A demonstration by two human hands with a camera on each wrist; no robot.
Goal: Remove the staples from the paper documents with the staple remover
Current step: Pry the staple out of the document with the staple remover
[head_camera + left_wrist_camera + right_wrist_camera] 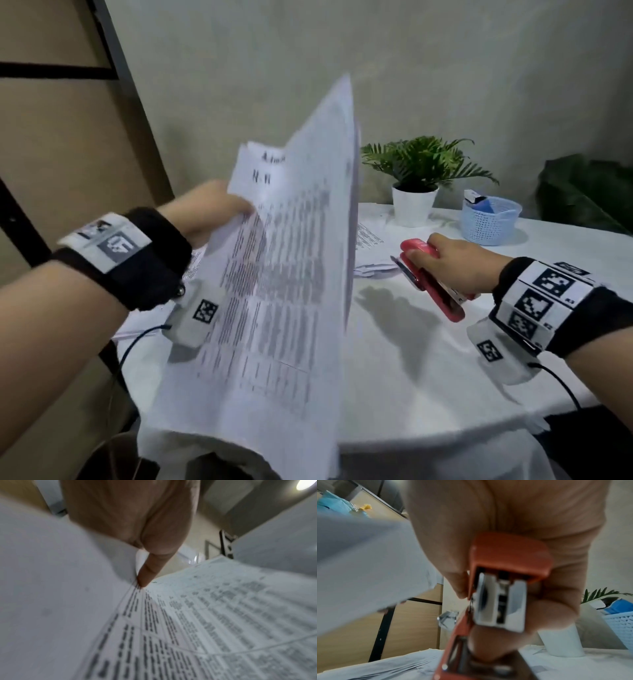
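My left hand (219, 209) pinches a printed paper document (281, 284) by its upper corner and holds it raised over the table, its pages fanning apart. In the left wrist view a finger (145, 573) presses the sheets (205, 622) near that corner. My right hand (455, 263) grips a red staple remover (428, 277) to the right of the raised document, just above the table. The right wrist view shows the red tool (501, 588) with its metal end facing the camera, my fingers wrapped round it.
A white cloth covers the table (411, 359). More printed sheets (370, 246) lie flat behind the raised document. At the back stand a potted fern (418, 178) and a blue mesh basket (489, 219). A dark-framed wooden panel (51, 137) rises at the left.
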